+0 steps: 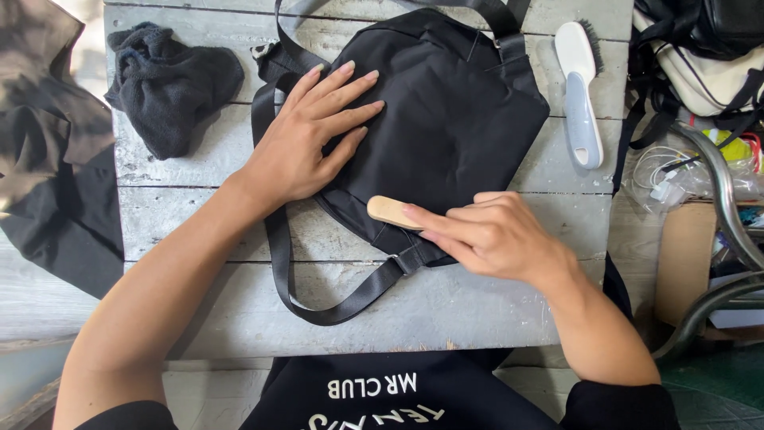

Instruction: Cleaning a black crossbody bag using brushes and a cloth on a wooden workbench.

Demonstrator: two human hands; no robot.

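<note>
The left hand (306, 139) lies flat, fingers spread, on a smooth black fabric bag (446, 119) on the weathered grey plank bench (477, 310). The right hand (497, 235) grips a pale wooden brush (390, 212) at the bag's lower edge, beside its glossy webbing strap (318, 306).

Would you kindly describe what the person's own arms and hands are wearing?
Both hands, left hand and right hand, are bare: no gloves, rings or watch visible. The forearms are uncovered too; black sleeves show only near the upper arms.
</note>
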